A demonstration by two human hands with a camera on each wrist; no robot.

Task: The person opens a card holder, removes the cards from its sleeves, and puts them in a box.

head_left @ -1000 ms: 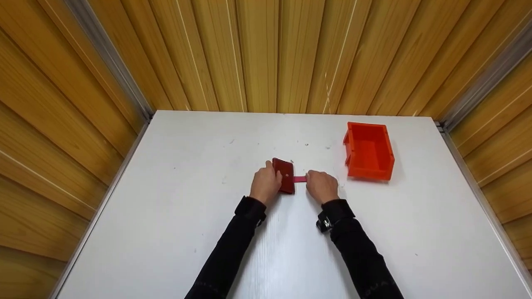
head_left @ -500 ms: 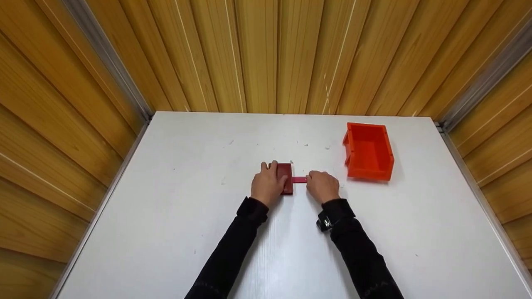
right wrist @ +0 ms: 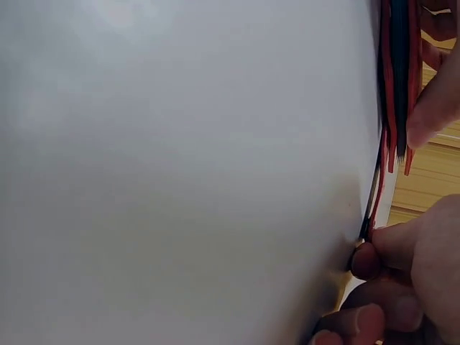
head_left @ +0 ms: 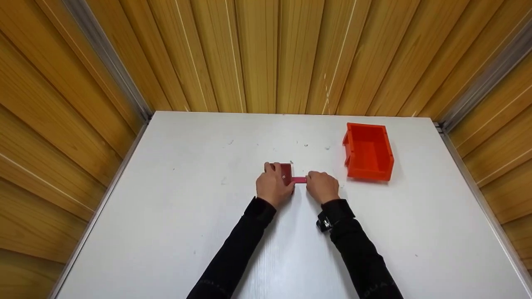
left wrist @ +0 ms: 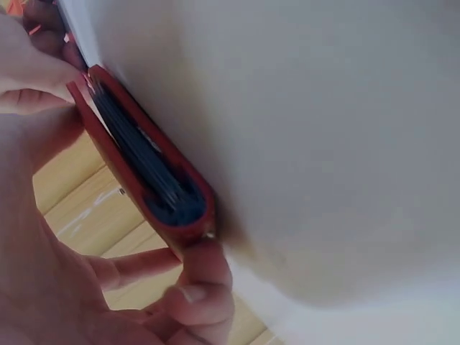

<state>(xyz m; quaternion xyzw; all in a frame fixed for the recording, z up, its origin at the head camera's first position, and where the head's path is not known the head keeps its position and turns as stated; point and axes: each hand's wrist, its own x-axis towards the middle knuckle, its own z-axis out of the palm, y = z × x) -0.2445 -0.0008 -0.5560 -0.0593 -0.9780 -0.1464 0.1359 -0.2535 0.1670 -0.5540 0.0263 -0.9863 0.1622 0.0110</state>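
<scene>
A dark red card holder lies folded on the white table, with a round snap on its cover. In the left wrist view its red cover wraps round a stack of dark blue sleeves. My left hand grips it, fingers at the folded spine and thumb at the opposite edge. From that edge a narrow pinkish-red strap sticks out to the right. My right hand pinches the strap's free end between thumb and forefinger; the right wrist view shows the strap running low along the table.
An orange-red open bin stands on the white table at the back right. Wood-patterned panels rise behind the table and on both sides, with metal rails along the side edges.
The card holder's cover was tilted a second ago and now lies flatter. My left hand has shifted right across it, bringing the thumb to the strap-side edge. The right hand stays put.
</scene>
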